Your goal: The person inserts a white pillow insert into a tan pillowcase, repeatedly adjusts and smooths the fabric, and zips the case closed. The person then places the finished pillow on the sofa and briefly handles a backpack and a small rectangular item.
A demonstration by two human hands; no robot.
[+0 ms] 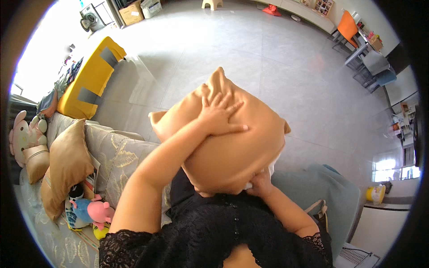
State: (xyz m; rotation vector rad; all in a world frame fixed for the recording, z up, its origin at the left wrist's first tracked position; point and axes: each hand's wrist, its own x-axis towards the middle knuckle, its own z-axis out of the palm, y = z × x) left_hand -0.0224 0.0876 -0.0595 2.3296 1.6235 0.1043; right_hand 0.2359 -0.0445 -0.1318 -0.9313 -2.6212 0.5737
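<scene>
A large tan cushion rests against my lap, its corners sticking out at the top and both sides. My left hand lies flat on its upper face with the fingers spread. At the cushion's lower right edge my right hand is closed on the tan fabric, and its fingertips are partly hidden. A bit of white material shows beside that hand, under the tan cover.
On the patterned sofa at left are brown cushions, a pink-and-blue plush toy and a plush rabbit. A yellow-covered piece of furniture stands beyond. Blue-grey upholstery lies at right; an orange chair stands far right.
</scene>
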